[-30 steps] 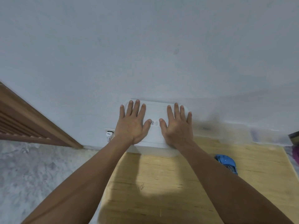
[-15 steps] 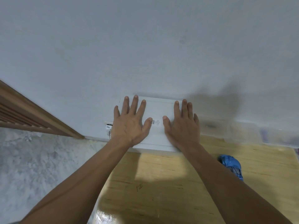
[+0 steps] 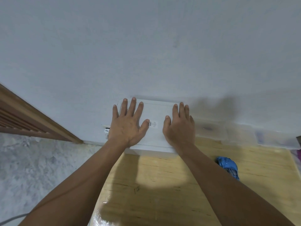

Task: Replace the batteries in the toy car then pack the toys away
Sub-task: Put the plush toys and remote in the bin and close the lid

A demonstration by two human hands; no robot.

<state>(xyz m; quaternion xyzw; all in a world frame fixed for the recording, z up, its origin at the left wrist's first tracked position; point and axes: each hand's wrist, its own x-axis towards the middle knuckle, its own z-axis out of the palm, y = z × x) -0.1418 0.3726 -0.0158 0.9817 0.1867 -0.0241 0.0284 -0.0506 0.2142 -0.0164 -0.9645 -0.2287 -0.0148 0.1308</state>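
Observation:
A white plastic storage box with its lid [image 3: 154,111] on stands at the far edge of the wooden table [image 3: 171,185], against the wall. A small barcode label [image 3: 153,124] sits on the lid. My left hand [image 3: 127,126] lies flat on the lid's left half, fingers spread. On the right half rests my right hand [image 3: 179,128], also flat, palm down. Neither hand holds anything. The box's contents are hidden.
A crumpled blue bag or cloth [image 3: 228,167] lies on the table to the right. Clear plastic containers [image 3: 241,134] line the wall on the right. A wooden slatted frame [image 3: 24,121] and grey marbled floor [image 3: 32,168] are on the left.
My hands stayed flat on the lid; the right hand slid slightly toward the lid's right edge. The view shifted a little.

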